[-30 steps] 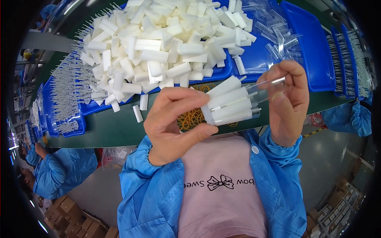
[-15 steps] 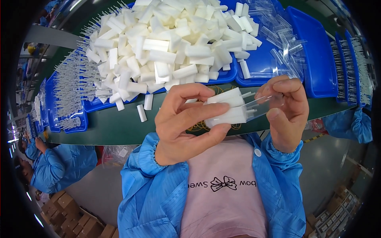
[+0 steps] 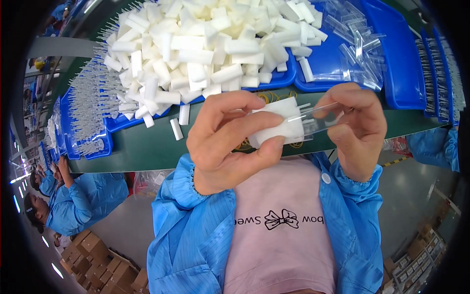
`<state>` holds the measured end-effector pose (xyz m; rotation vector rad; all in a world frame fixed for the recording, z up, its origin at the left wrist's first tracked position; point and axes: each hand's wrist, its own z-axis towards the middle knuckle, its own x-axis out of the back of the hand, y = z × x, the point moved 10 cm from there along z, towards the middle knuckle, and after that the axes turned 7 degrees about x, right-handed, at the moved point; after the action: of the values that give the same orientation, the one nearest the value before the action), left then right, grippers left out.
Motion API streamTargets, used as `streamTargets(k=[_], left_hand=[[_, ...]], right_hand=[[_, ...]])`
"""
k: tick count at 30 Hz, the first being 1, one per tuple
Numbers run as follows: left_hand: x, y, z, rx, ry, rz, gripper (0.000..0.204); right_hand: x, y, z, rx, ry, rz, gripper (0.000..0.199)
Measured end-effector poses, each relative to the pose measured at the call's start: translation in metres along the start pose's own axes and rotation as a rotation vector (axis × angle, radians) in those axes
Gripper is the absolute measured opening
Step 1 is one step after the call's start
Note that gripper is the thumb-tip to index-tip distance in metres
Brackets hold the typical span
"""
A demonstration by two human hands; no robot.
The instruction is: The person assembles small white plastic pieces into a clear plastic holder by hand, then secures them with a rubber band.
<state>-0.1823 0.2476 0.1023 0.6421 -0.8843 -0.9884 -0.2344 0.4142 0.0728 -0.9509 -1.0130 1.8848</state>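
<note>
My left hand [image 3: 220,142] grips white foam pieces [image 3: 280,131] between its thumb and fingers, over the near edge of the green table. Thin pale rods [image 3: 307,107] stick out from the foam's right end. My right hand [image 3: 360,130] pinches the right end of a clear plastic sleeve [image 3: 318,126], whose left end reaches the foam around the rods. How far the sleeve runs over the foam is hard to see. Beyond both hands rises a large heap of white foam pieces [image 3: 196,56].
Clear plastic pieces [image 3: 360,41] lie in a blue tray [image 3: 318,81] at the far right. Dense rows of thin white rods [image 3: 88,110] stand left. Yellow rubber bands [image 3: 294,144] lie beneath my hands. A blue-sleeved person [image 3: 83,198] works at the left; cartons [image 3: 100,252] stack behind.
The foam has turned in my left hand and now shows a broader face. The clear sleeve is tilted differently, and my right hand sits slightly farther right. The whole view has shifted a little.
</note>
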Motion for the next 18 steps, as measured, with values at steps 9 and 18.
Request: streamTargets(k=[9,18], left_hand=[[-0.001,-0.021,-0.003,0.210,-0.013,-0.189,0.052],[-0.019,-0.047,-0.017,0.450,-0.166,-0.688,0.051]], right_hand=[[0.024,0.001,-0.004,-0.013,0.098,-0.132,0.029],[0.034,-0.014,-0.001,0.122,0.074,-0.218,0.020]])
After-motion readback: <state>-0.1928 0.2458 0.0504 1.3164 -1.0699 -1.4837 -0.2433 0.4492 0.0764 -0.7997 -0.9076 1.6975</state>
